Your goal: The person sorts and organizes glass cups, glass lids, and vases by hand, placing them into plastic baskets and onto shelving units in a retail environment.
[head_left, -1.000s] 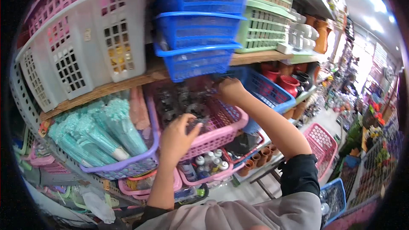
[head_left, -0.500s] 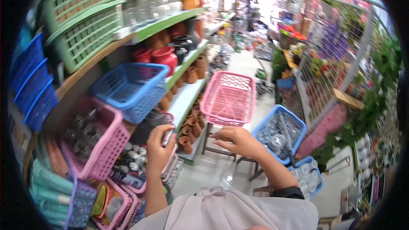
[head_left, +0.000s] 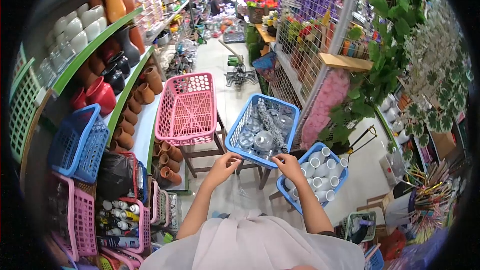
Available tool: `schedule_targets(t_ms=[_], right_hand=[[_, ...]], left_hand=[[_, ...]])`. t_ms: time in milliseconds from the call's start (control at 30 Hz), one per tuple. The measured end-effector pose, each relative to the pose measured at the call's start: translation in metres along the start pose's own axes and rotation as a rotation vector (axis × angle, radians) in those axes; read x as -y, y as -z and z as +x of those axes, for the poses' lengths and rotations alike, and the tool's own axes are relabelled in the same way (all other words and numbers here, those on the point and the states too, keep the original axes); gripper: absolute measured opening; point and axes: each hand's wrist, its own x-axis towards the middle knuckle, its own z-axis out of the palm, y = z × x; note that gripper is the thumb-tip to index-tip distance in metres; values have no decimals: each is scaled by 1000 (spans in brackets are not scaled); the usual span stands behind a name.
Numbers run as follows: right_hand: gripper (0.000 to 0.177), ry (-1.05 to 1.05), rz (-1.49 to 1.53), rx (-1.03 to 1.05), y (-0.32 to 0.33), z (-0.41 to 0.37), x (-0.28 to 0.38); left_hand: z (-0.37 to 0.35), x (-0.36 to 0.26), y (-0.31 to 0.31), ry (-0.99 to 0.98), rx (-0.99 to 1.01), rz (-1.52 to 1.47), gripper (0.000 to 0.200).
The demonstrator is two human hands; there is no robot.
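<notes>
A blue plastic basket [head_left: 235, 149] of clear glass vessels [head_left: 263, 140] rests on a stool in front of me. My left hand [head_left: 223, 168] is at its near rim, with thumb and fingers closed on the edge. Farther right along the same rim, my right hand [head_left: 290, 167] has its fingers curled on the edge near the corner. A silvery, patterned strip [head_left: 271, 129] lies across the glassware. Left of this basket, a pink basket [head_left: 186, 139] stands on another stool with nothing in it.
Lower right, a second blue basket [head_left: 297, 209] holds several white cups [head_left: 320, 182]. Shelves of clay pots [head_left: 126, 137] line the left, above more baskets. A wire mesh rack [head_left: 295, 45] with flowers stands right. An aisle floor [head_left: 205, 60] runs ahead.
The view has turned right, so the pink basket now appears farther left. Both hands have come from in front of the pink basket to the near rim of the glass-filled blue basket.
</notes>
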Motion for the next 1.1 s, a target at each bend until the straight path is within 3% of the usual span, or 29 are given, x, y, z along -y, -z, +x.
schedule_targets(t_ms=[67, 233, 300, 433, 667, 867, 933, 967, 1000, 1067, 1100], right_hand=[[28, -6, -2, -43, -5, 7, -22], [28, -63, -93, -123, -27, 41, -73], [36, -18, -218, -234, -35, 56, -86], [48, -168, -363, -179, -44, 81, -98], [39, -310, -630, -208, -61, 103, -95], [38, -242, -414, -449, -63, 92, -109], [39, -236, -181, -633, -60, 79, -100], [42, -217, -205, -714, -57, 70, -92], [42, -232, -210, -725, -54, 63, -85], [38, -492, -62, -733, -52, 48, -78], [49, -492, -44, -788, -60, 41, -95]], left_hand=[[16, 11, -8, 98, 55, 5, 21], [65, 54, -13, 39, 84, 115, 22], [88, 64, -13, 26, 91, 142, 24], [141, 88, -10, 80, 165, 186, 27], [230, 124, -10, -92, 258, 334, 27], [302, 155, -24, -137, 386, 534, 27], [325, 168, -35, -164, 420, 759, 27], [333, 168, -40, -136, 451, 817, 31], [342, 176, -46, -147, 467, 812, 31], [363, 200, -61, -291, 438, 960, 35], [370, 206, -66, -342, 429, 1015, 39]])
